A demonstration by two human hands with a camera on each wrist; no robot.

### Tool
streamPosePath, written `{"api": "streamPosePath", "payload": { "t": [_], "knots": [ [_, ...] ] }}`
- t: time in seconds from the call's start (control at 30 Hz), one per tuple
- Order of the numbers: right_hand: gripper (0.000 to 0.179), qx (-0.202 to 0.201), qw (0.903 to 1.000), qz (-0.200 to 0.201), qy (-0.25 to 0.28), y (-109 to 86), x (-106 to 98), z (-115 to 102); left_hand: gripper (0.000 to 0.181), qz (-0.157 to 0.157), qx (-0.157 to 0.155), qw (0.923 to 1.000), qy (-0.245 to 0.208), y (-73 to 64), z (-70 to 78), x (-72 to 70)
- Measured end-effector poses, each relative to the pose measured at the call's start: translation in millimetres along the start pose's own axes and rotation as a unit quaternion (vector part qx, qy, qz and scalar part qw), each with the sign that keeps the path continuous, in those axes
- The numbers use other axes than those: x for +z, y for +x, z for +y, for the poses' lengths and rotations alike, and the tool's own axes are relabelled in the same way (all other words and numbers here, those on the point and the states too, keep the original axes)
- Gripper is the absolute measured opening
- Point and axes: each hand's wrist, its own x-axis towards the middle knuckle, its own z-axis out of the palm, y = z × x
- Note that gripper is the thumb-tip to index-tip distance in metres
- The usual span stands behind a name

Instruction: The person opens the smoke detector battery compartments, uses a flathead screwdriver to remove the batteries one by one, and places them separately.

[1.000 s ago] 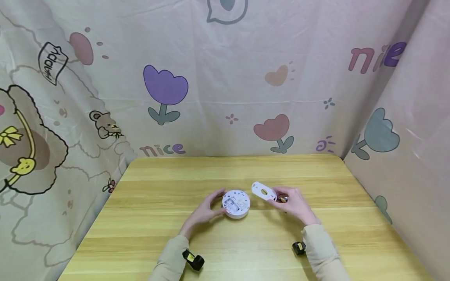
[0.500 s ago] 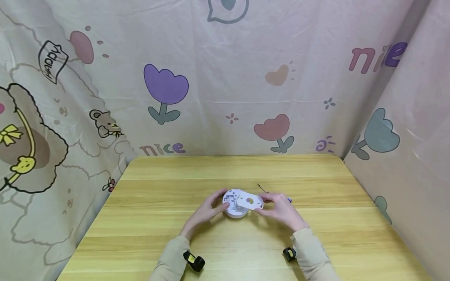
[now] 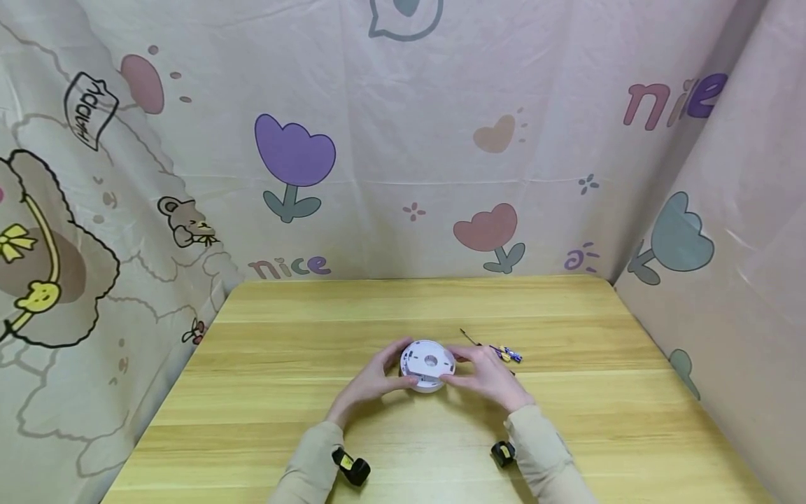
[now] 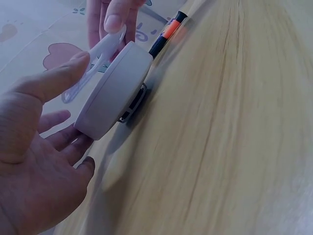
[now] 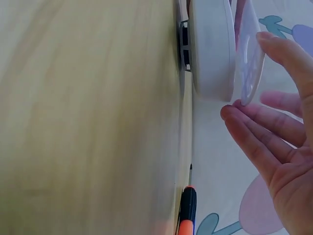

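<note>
A round white device, like a smoke detector (image 4: 120,93), sits in the middle of the table with a dark bracket on its underside. Over its upper face is a flat white mounting plate (image 3: 444,358) with a round central hole; both wrist views show it tilted, with a gap between the two. My left hand (image 3: 371,381) holds the detector's left side, fingers under its edge and thumb at the plate. My right hand (image 3: 494,381) pinches the plate at its right edge, thumb on top and fingertips below.
Behind my right hand lies a screwdriver (image 5: 187,205) with a black and orange handle, its thin shaft pointing back left. Beside it are small blue and gold pieces (image 3: 511,354). Printed curtains (image 3: 378,140) enclose the wooden table (image 3: 283,336) at the back and sides.
My right hand has carried the mounting plate leftward from beside the detector to over its face. The left hand has stayed at the detector, its thumb now by the plate.
</note>
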Motion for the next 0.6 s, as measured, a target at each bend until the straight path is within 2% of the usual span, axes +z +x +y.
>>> {"api": "streamPosePath", "payload": {
  "t": [0.3, 0.6],
  "knots": [
    [0.054, -0.017, 0.9997, -0.013, -0.007, 4.6, 1.4, -0.5, 0.085, 0.003, -0.002, 1.0, 0.006, 1.6, -3.1, 1.0],
    [0.058, 0.005, 0.9994, -0.033, -0.013, 7.3, 0.4, -2.4, 0.079, 0.027, -0.017, 0.9993, 0.017, 2.2, -3.3, 4.3]
  ]
}}
